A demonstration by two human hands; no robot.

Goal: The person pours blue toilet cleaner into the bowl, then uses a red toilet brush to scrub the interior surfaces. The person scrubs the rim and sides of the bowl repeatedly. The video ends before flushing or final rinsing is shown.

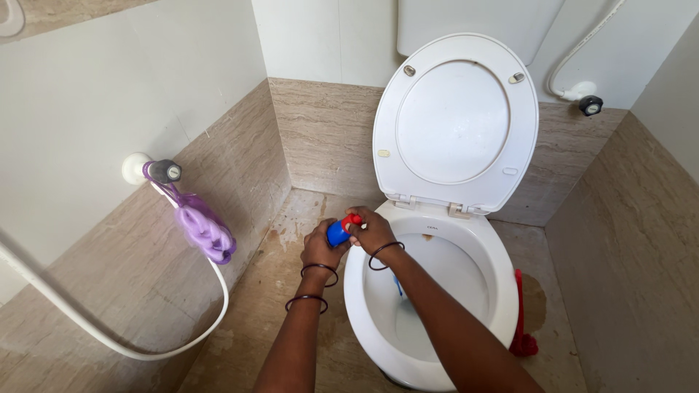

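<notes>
Tiled bathroom — blue bottle (337,233) between both hands' fingers (362,223), red cap (352,217) uppermost.

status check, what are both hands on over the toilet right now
Left hand grips blue bottle. Right hand on its red cap. Held over toilet bowl rim, lid up. Nothing in the way.

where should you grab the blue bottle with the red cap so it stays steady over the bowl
Grip the blue bottle round its body from the left, as the left hand does. The body is the widest part and points toward the toilet bowl. That leaves the red cap on top free for the right hand, which comes from the right.
</notes>
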